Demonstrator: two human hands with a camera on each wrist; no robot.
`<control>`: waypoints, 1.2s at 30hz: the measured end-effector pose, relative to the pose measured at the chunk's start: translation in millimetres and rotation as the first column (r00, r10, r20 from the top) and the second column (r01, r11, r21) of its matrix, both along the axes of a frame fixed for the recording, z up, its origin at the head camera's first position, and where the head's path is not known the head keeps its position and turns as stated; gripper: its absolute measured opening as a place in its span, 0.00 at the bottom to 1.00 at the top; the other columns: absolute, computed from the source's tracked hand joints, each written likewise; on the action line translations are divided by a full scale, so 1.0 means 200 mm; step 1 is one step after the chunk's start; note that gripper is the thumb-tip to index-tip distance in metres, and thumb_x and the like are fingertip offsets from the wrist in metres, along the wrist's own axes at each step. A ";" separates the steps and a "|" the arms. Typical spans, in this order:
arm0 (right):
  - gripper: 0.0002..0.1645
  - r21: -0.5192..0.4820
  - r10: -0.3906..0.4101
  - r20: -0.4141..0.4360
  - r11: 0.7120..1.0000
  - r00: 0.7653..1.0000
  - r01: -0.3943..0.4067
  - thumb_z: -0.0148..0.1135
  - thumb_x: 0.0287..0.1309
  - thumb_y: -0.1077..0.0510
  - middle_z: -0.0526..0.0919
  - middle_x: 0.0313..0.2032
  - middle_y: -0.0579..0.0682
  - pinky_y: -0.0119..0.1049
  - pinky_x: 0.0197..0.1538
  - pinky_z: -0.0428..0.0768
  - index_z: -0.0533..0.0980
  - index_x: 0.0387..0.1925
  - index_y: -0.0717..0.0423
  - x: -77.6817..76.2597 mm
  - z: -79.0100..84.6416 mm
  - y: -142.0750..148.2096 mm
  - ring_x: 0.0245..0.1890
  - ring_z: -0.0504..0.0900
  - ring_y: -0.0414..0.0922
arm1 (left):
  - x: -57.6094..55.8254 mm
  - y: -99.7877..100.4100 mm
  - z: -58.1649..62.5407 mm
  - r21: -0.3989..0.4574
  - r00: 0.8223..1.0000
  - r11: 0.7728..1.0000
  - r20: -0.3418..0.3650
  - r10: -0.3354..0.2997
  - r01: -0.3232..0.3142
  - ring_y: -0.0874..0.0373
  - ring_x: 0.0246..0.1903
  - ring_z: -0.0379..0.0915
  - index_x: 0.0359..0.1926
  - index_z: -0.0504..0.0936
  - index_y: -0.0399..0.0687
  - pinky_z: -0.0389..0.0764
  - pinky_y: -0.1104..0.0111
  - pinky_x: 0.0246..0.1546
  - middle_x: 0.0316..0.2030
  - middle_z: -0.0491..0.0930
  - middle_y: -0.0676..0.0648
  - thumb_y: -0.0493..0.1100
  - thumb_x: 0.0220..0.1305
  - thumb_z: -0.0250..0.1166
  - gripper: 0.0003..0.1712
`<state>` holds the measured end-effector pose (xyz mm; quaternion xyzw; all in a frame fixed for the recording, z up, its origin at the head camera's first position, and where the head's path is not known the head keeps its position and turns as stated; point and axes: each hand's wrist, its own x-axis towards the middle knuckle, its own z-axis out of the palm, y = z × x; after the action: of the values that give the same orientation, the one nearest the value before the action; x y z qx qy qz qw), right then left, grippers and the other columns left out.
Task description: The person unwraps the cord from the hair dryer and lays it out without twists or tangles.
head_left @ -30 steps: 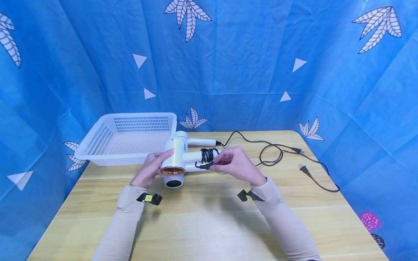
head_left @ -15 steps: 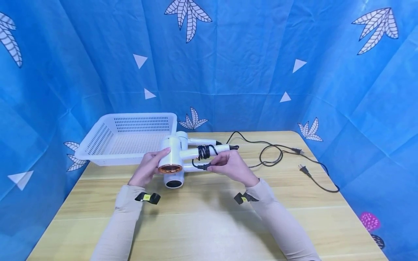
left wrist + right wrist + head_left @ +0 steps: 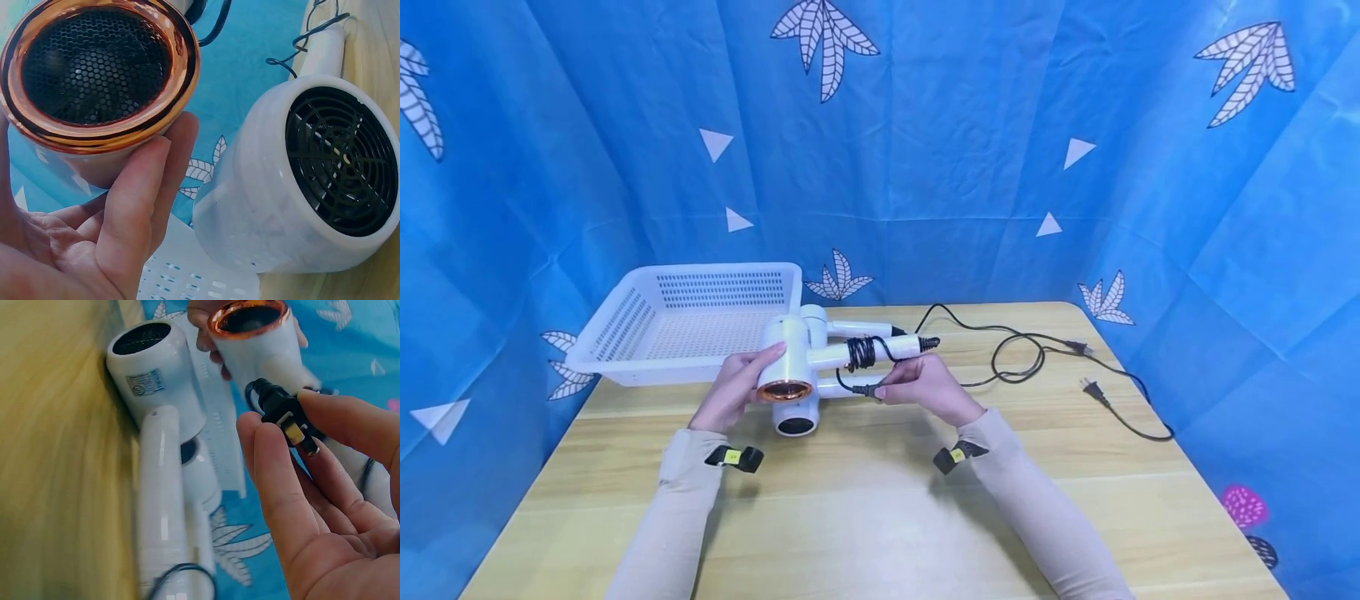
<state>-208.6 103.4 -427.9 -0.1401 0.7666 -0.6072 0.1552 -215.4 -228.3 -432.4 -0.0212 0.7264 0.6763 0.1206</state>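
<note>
My left hand (image 3: pixel 733 387) grips the barrel of a white hair dryer (image 3: pixel 786 354) with a copper-coloured rim (image 3: pixel 181 81) round its mesh end. Its handle points right, and a black cord (image 3: pixel 861 353) is wound in several turns around it. With thumb and fingertips, my right hand (image 3: pixel 928 387) pinches the two-pin plug (image 3: pixel 287 422) of that cord just below the handle. Under the held dryer, a second white hair dryer (image 3: pixel 250 181) lies on the table, its dark grille facing the near side. A third white hair dryer (image 3: pixel 861 328) lies behind, partly hidden.
A white perforated plastic basket (image 3: pixel 681 368) stands at the back left, close beside the dryers. Black cords (image 3: pixel 1018 377) trail over the wooden table (image 3: pixel 880 517) to the right, ending in two plugs, one nearer (image 3: pixel 1093 389). A blue patterned curtain (image 3: pixel 970 150) surrounds the table.
The held dryer has shifted slightly left and its handle now tilts up to the right, its tail end uncovered. My right hand has moved a little left and lower, still pinching the plug.
</note>
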 end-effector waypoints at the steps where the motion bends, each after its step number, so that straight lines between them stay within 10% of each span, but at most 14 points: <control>1: 0.17 -0.002 0.006 0.027 1.000 1.000 -0.006 0.79 0.52 0.59 0.92 0.35 0.48 0.40 0.54 0.86 0.85 0.43 0.63 -0.01 -0.02 0.01 0.38 0.91 0.47 | 0.00 0.00 0.00 0.001 1.000 1.000 -0.002 -0.003 0.003 0.63 0.35 0.85 0.65 0.72 0.29 0.87 0.70 0.36 0.36 0.86 0.55 0.63 0.72 0.61 0.42; 11: 0.28 -0.241 0.146 0.132 0.964 0.980 -0.111 0.70 0.55 0.73 0.88 0.52 0.57 0.49 0.62 0.83 0.77 0.60 0.66 -0.13 -0.11 0.13 0.51 0.89 0.51 | 0.00 0.05 0.01 -0.005 0.997 0.997 -0.004 -0.077 0.077 0.63 0.34 0.86 0.58 0.77 0.32 0.86 0.71 0.36 0.33 0.88 0.55 0.62 0.73 0.61 0.35; 18: 0.32 -0.199 0.179 0.081 0.967 0.980 -0.160 0.62 0.55 0.80 0.88 0.49 0.54 0.54 0.63 0.82 0.72 0.63 0.74 -0.18 -0.09 0.24 0.49 0.88 0.49 | 0.00 0.08 0.01 -0.014 0.995 0.995 0.009 -0.103 0.104 0.61 0.38 0.87 0.61 0.76 0.31 0.87 0.67 0.44 0.36 0.88 0.53 0.63 0.73 0.60 0.38; 24: 0.32 -0.147 0.239 0.076 0.963 0.968 -0.226 0.66 0.58 0.70 0.89 0.50 0.48 0.37 0.57 0.85 0.71 0.64 0.76 -0.22 -0.11 0.32 0.48 0.88 0.43 | 0.02 0.09 0.00 -0.027 0.993 0.992 0.016 -0.121 0.121 0.60 0.36 0.87 0.61 0.76 0.31 0.87 0.67 0.43 0.35 0.89 0.52 0.62 0.73 0.60 0.37; 36: 0.29 -0.135 0.147 0.115 0.982 0.982 -0.131 0.59 0.69 0.64 0.88 0.50 0.50 0.29 0.46 0.85 0.67 0.63 0.81 -0.20 -0.08 0.37 0.45 0.86 0.40 | 0.04 0.12 -0.02 -0.011 0.990 0.990 0.040 -0.139 0.139 0.59 0.36 0.87 0.62 0.73 0.32 0.88 0.67 0.41 0.36 0.88 0.51 0.61 0.74 0.60 0.36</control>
<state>-249.5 177.2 -444.2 -0.1648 0.7035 -0.6499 0.2356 -206.9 -204.6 -436.7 0.0155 0.7281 0.6608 0.1815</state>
